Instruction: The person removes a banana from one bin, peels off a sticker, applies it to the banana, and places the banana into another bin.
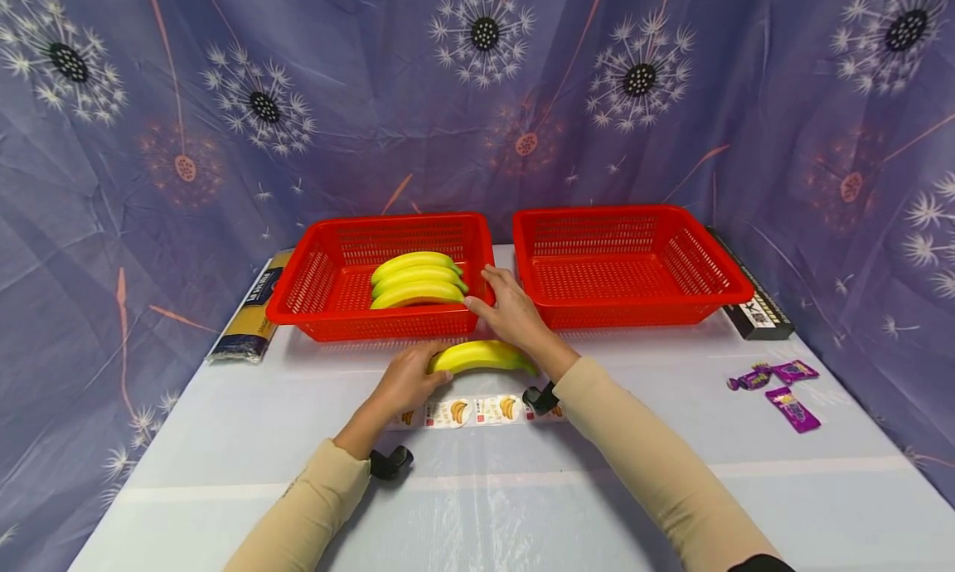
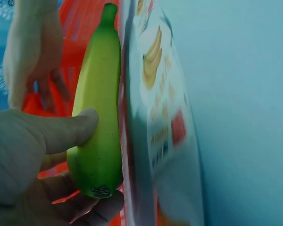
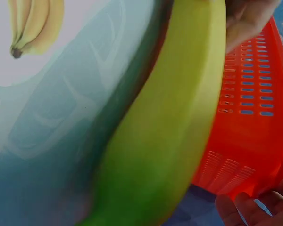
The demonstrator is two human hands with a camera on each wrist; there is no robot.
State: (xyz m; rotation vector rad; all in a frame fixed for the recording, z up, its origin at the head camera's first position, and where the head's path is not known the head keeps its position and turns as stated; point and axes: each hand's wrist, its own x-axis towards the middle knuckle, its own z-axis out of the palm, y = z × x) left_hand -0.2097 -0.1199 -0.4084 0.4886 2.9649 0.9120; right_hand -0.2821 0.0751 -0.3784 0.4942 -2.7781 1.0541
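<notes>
My left hand holds a yellow banana with greenish ends by its left end, thumb on the near side. The banana lies crosswise in front of the left red basket. My right hand reaches over the banana to that basket's front right corner, its fingers spread and relaxed at the rim. In the right wrist view its fingertips show beside the red plastic. Three bananas lie side by side inside the basket. A strip of banana-picture stickers lies on the table just nearer than the held banana.
A second red basket stands at the right. Beyond the left basket's side lies a spaghetti packet; a black box is at the far right. Several purple-wrapped sweets lie on the right of the white table. A patterned curtain hangs behind.
</notes>
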